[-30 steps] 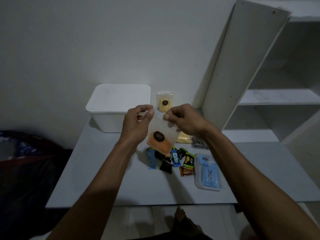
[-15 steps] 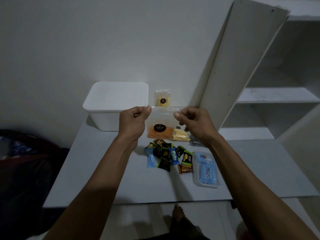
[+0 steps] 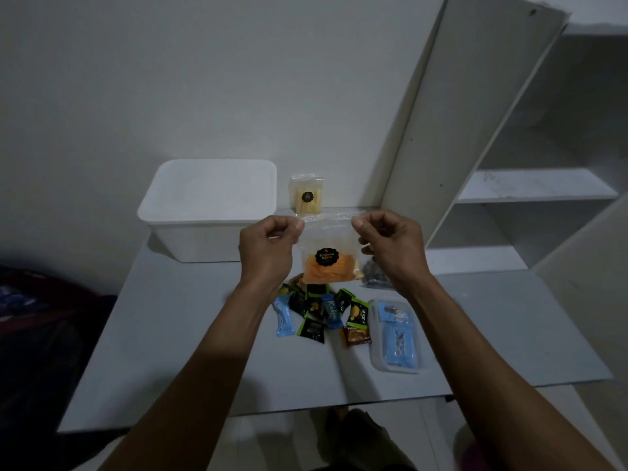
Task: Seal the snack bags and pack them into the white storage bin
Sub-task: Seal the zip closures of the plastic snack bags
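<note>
I hold a clear snack bag (image 3: 327, 256) of orange chips with a black round label upright above the table. My left hand (image 3: 268, 246) pinches its top left corner and my right hand (image 3: 390, 246) pinches its top right corner. The white storage bin (image 3: 204, 212) stands at the back left of the table, its inside looking bare. A second clear bag of yellow sticks (image 3: 307, 195) leans against the wall beside the bin. A dark-filled bag (image 3: 373, 277) lies partly hidden behind my right wrist.
Several small candy wrappers (image 3: 323, 314) lie scattered on the grey table (image 3: 170, 351) below the bag. A clear lidded box with blue packets (image 3: 396, 336) sits to their right. A white shelf unit (image 3: 509, 185) with a leaning board rises at the right.
The bag went from hanging tilted with my hands close together to being stretched flat and upright, my hands spread to its two top corners. The camera view shifted slightly.
</note>
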